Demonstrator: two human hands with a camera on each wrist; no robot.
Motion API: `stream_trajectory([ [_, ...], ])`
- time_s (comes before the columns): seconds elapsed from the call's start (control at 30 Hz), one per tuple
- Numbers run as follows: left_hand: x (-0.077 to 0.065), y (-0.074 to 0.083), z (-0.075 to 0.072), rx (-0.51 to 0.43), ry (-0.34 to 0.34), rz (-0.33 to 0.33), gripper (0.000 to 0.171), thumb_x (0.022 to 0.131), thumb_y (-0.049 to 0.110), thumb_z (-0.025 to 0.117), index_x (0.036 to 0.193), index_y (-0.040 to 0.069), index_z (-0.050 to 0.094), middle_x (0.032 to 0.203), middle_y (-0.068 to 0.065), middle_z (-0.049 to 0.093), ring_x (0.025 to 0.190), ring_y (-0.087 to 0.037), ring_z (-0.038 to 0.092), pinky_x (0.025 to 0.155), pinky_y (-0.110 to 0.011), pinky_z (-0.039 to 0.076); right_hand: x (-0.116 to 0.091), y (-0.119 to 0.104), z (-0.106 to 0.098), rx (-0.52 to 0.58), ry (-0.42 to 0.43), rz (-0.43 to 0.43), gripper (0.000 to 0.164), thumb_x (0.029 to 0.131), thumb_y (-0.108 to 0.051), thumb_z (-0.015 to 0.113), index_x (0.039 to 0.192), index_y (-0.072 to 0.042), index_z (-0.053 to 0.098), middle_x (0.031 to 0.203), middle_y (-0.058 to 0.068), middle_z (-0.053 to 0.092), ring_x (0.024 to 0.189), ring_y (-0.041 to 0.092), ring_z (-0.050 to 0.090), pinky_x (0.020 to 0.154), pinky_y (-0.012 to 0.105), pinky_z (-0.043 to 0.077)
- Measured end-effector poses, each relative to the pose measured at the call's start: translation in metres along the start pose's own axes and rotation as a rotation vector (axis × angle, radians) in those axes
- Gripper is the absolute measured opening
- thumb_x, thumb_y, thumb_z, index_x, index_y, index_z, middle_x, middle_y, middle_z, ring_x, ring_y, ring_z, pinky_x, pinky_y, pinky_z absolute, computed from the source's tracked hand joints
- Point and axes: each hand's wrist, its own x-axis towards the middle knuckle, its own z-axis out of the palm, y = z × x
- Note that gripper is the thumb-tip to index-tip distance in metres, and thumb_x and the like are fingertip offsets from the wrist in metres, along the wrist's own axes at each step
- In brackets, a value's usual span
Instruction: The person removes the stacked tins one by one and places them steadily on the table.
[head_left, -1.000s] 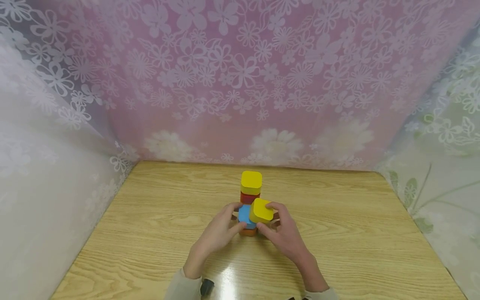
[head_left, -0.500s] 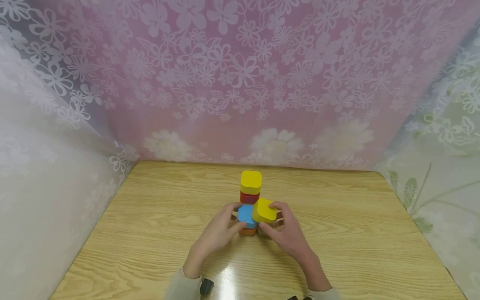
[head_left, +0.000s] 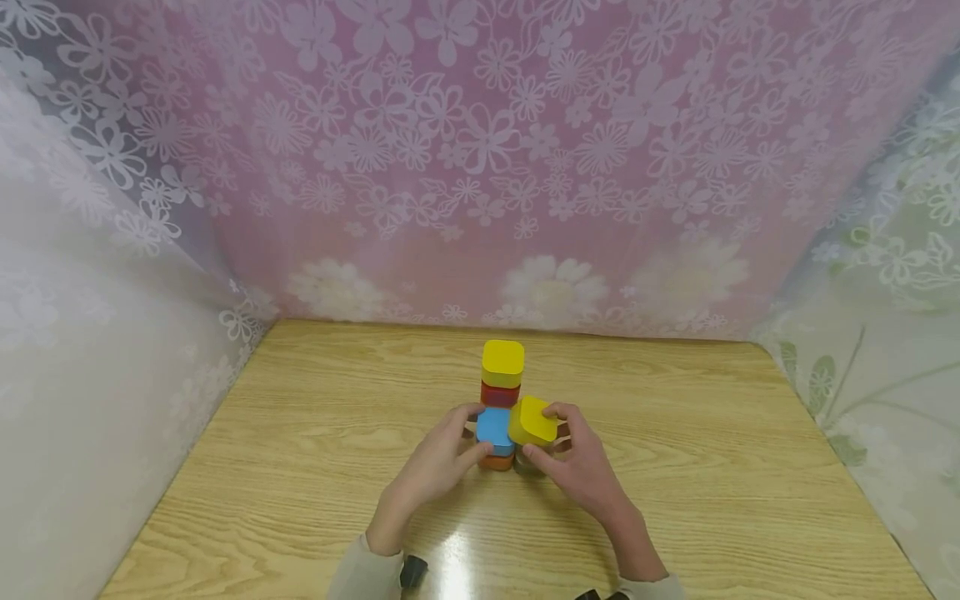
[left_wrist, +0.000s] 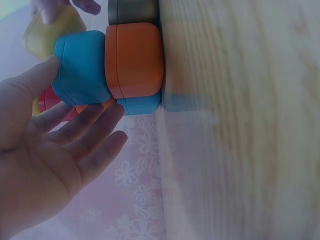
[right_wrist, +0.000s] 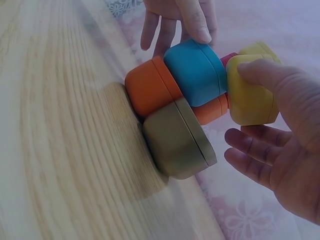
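Observation:
My left hand (head_left: 438, 462) holds a blue rounded block (head_left: 495, 427) at its sides, thumb in front and fingers behind. That block sits on an orange block (left_wrist: 134, 60) standing on the table. My right hand (head_left: 581, 462) pinches a yellow rounded block (head_left: 532, 421), tilted, between thumb and fingers. It hangs just right of the blue block and above an olive-brown block (right_wrist: 175, 140), which stands against the orange one. Behind rises a stack with another yellow block (head_left: 502, 360) on top of a red block (head_left: 500, 395); lower down are another orange block (right_wrist: 212, 110) and another blue block (left_wrist: 141, 104).
The wooden table (head_left: 337, 383) reaches back to a pink flowered curtain (head_left: 480, 167). Pale flowered cloth (head_left: 90, 375) hangs at both sides. A small black object (head_left: 413, 572) shows beside the left sleeve.
My right hand has moved the yellow block slightly right, off the blue block's top, and the olive-brown block below shows more. My left hand stays in place.

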Motion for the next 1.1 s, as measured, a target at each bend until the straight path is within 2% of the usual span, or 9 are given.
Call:
stream_trajectory([
  [0.17, -0.0001, -0.0003, 0.0001, -0.004, 0.001, -0.001, 0.057, 0.100, 0.035, 0.060, 0.147, 0.010, 0.040, 0.134, -0.008, 0.056, 0.117, -0.026, 0.059, 0.095, -0.039, 0.053, -0.0004, -0.0001, -0.0010, -0.016, -0.004, 0.002, 0.052, 0.085, -0.016, 0.080, 0.125, -0.009, 0.048, 0.124, 0.010, 0.058, 0.091, 0.021, 0.057, 0.077, 0.041, 0.057],
  [0.47, -0.0002, -0.0015, 0.0002, 0.001, -0.001, -0.006, 0.057, 0.100, 0.035, 0.060, 0.148, 0.011, 0.040, 0.135, -0.007, 0.056, 0.117, -0.026, 0.059, 0.095, -0.039, 0.053, -0.0002, 0.0020, -0.0013, -0.071, -0.024, 0.004, 0.075, 0.084, -0.020, 0.081, 0.146, -0.006, 0.042, 0.133, 0.010, 0.056, 0.092, 0.021, 0.055, 0.077, 0.033, 0.055],
  [0.7, -0.0008, -0.0013, -0.0007, -0.007, -0.002, -0.005, 0.058, 0.100, 0.036, 0.059, 0.148, 0.011, 0.040, 0.134, -0.007, 0.055, 0.117, -0.026, 0.059, 0.095, -0.039, 0.053, -0.0002, 0.0020, -0.0040, -0.068, -0.035, 0.008, 0.074, 0.084, -0.021, 0.081, 0.145, -0.006, 0.043, 0.132, 0.009, 0.056, 0.093, 0.023, 0.056, 0.076, 0.033, 0.056],
  [0.9, -0.0009, -0.0014, -0.0001, -0.005, -0.003, -0.012, 0.058, 0.100, 0.036, 0.059, 0.148, 0.011, 0.039, 0.134, -0.007, 0.055, 0.116, -0.024, 0.059, 0.095, -0.039, 0.052, 0.0002, 0.0031, -0.0062, -0.067, -0.037, 0.042, 0.074, 0.082, -0.023, 0.083, 0.142, -0.006, 0.044, 0.125, 0.006, 0.059, 0.092, 0.020, 0.055, 0.076, 0.032, 0.055],
  [1.1, -0.0009, -0.0005, -0.0003, -0.013, -0.007, -0.023, 0.058, 0.100, 0.036, 0.059, 0.148, 0.010, 0.039, 0.134, -0.007, 0.055, 0.115, -0.024, 0.059, 0.095, -0.039, 0.053, 0.0007, 0.0038, -0.0076, -0.072, -0.041, 0.071, 0.074, 0.080, -0.023, 0.084, 0.140, -0.005, 0.044, 0.125, 0.007, 0.058, 0.093, 0.021, 0.054, 0.077, 0.031, 0.054],
])
